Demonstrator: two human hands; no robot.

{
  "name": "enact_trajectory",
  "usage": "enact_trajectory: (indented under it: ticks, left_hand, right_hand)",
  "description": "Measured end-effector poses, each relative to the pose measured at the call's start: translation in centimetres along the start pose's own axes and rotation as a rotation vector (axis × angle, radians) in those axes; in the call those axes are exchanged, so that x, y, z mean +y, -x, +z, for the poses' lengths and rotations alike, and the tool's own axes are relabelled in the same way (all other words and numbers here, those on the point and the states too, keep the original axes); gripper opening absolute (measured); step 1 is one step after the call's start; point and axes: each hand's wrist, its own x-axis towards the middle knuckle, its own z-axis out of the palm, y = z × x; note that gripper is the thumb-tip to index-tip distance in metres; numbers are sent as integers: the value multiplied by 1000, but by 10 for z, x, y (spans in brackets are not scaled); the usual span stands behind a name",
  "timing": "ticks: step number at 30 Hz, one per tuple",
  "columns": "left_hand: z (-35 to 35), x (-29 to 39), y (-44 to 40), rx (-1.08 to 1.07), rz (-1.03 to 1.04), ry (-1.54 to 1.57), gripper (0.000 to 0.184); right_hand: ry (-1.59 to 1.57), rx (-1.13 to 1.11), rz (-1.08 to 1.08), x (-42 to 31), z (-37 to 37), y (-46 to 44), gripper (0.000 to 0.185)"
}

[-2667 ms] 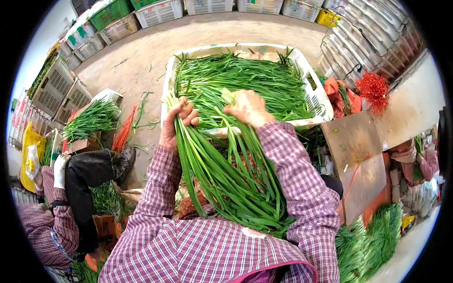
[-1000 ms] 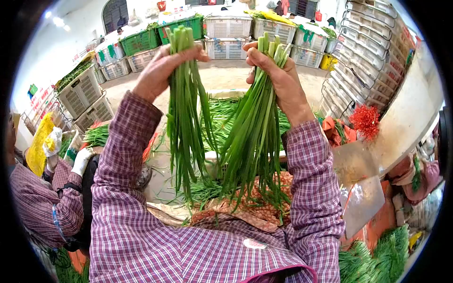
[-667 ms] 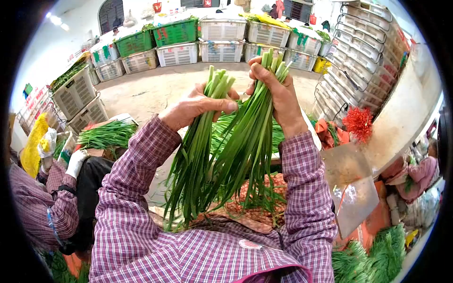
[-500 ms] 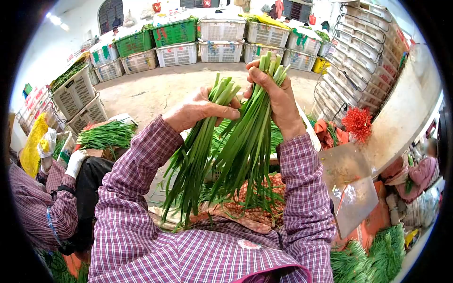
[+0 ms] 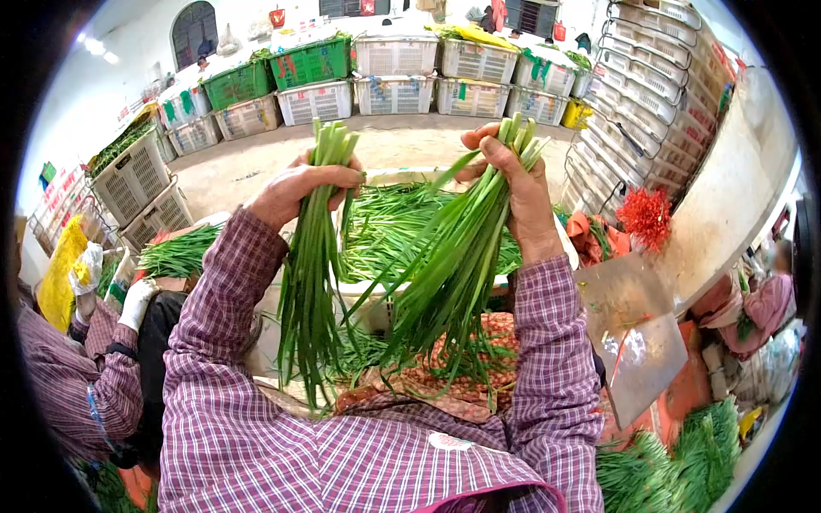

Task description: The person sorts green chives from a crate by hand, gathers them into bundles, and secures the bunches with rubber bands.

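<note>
My left hand (image 5: 295, 190) is closed around a bunch of garlic chives (image 5: 308, 282), pale stem ends up and green leaves hanging down. In my right hand (image 5: 523, 192) is a second, fuller bunch of garlic chives (image 5: 453, 274), gripped near the stem ends, its leaves fanning down and to the left. The two bunches are apart. Between and behind them, a white crate (image 5: 389, 177) holds many loose chives (image 5: 389, 227). A patterned orange-brown cloth (image 5: 492, 342) covers my lap, with some leaves lying on it.
A co-worker's gloved hand (image 5: 137, 301) is at the left, near a chive pile (image 5: 181, 250). Stacked crates (image 5: 396, 53) line the back, and more crates (image 5: 637, 103) rise at the right. A metal plate (image 5: 646, 368), red ties (image 5: 646, 220) and bundled chives (image 5: 705, 453) are on my right.
My left hand has moved left and slightly down with its bunch, widening the gap between the bunches. My right hand has shifted slightly right and down. More of the crate's chives now show.
</note>
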Motion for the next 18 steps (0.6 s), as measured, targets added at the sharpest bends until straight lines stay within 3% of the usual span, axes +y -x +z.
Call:
enact_trajectory:
  ticks: [5, 8, 13, 18]
  left_hand:
    - [-6, 3, 10, 30, -82, -214, 36]
    - [15, 10, 7, -63, 13, -179, 48]
    - [44, 20, -3, -88, 53, -76, 45]
    - [34, 15, -8, -30, 4, -79, 22]
  right_hand:
    - [40, -28, 59, -1, 5, 3, 27]
    - [77, -81, 91, 1, 20, 1, 26]
    - [125, -163, -22, 15, 34, 0, 23]
    - [155, -155, 22, 12, 38, 4, 22]
